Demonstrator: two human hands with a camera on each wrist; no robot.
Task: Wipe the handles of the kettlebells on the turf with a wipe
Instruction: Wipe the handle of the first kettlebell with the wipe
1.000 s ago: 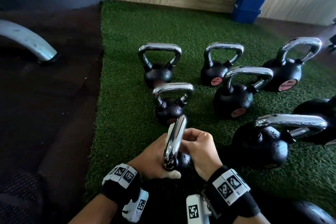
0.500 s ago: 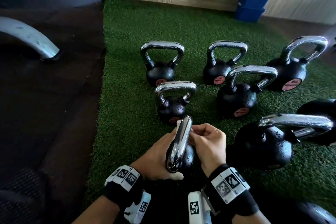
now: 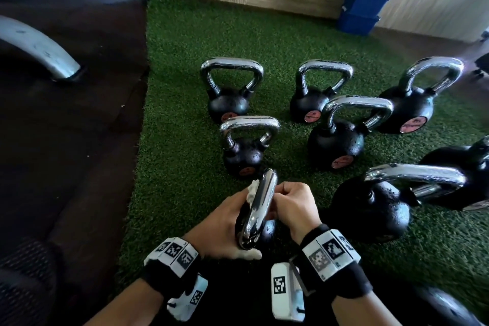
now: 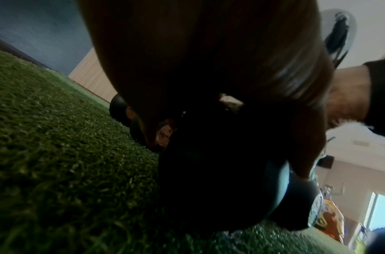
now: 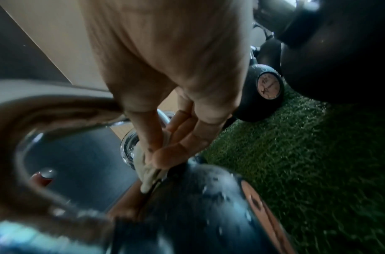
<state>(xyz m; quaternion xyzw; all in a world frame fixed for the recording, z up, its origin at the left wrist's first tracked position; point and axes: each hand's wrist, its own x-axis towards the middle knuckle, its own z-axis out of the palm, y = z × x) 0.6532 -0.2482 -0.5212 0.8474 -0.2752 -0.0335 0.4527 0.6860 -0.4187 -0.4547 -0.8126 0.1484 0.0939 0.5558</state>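
Observation:
The nearest kettlebell stands on the green turf (image 3: pixel 180 140), and I see its chrome handle (image 3: pixel 260 206) edge-on. My left hand (image 3: pixel 225 222) wraps the handle's left side with a white wipe (image 3: pixel 250 190) bunched under its fingers and palm. On the right side, my right hand (image 3: pixel 293 204) is curled against the handle. In the right wrist view, its fingers (image 5: pixel 176 149) pinch the wipe (image 5: pixel 147 168) against the chrome leg (image 5: pixel 128 147), just above the wet black ball (image 5: pixel 198 206). The left wrist view is mostly dark hand (image 4: pixel 208 68) and ball (image 4: pixel 219 180).
Several other kettlebells stand on the turf beyond and to the right; the closest are a small one (image 3: pixel 243 159) and a large one (image 3: pixel 370 214). Blue boxes (image 3: pixel 361 10) sit by the wooden wall. A grey curved metal leg (image 3: pixel 39 50) rests on the dark floor at the left.
Both hands stay on the nearest handle with the wipe. They have shifted slightly toward its far end, and the handle now looks more upright.

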